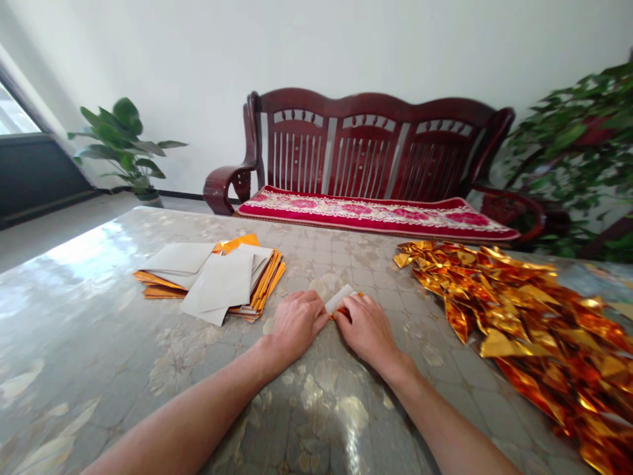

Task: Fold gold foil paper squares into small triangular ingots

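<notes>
Between my two hands, on the table, lies a small folded sheet of foil paper (340,298), pale on its upper side with a bit of orange-gold at the edge. My left hand (301,318) has its fingers closed at the left end of the sheet. My right hand (364,326) curls its fingers over the right end. Both hands cover much of the paper, so the fold itself is partly hidden. To the left sits a stack of foil paper sheets (222,280), pale side up with orange edges. On the right spreads a heap of folded gold foil pieces (529,330).
The table (198,422) has a shiny patterned cover. Behind it stands a dark red wooden bench (380,148) with a red floral cushion (366,210). A potted plant (126,145) is at the far left, and leafy greenery (578,145) hangs at the right.
</notes>
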Tool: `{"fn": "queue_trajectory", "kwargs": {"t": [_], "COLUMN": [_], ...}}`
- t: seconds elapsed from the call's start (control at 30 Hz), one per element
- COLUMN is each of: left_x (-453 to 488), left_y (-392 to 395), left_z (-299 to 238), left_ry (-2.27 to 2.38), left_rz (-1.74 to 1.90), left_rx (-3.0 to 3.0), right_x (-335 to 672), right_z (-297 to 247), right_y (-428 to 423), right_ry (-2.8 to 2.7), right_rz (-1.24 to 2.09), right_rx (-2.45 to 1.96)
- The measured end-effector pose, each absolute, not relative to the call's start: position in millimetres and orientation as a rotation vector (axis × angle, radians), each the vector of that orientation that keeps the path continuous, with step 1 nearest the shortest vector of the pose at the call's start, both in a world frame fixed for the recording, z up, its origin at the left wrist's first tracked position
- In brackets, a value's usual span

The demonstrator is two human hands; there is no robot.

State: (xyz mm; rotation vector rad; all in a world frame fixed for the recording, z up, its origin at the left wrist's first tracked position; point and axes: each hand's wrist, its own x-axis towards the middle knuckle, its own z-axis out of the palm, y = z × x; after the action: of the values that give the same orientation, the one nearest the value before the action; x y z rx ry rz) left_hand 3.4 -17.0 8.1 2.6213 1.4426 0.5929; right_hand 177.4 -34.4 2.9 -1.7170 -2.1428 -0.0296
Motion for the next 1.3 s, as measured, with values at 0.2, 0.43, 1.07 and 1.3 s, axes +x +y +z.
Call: {"fn": "queue_trajectory", "kwargs": {"t": [0.2,0.43,1.07,1.3], "left_x": [7,7,8,9], "left_y": [-16,-15,-14,-14], "left_z": [4,8,6,9], "left_ry": [1.502,1.490,1.512,1.518], "left_rz": [0.607,0.585,0.585,0.562], "left_rx": [2.599,2.594,2.633,2.637], "right_x": [179,184,197,195], "right_z": [3,5,3,0], "right_y": [-33,-32,-30,-29], "right_ry": [-2.128,-2.030,-1.882,-1.884], "right_rz": [0.046,0.248,0.416,0.398], "right_rx": [-1.709,-1.714,-1.730,-1.736]}}
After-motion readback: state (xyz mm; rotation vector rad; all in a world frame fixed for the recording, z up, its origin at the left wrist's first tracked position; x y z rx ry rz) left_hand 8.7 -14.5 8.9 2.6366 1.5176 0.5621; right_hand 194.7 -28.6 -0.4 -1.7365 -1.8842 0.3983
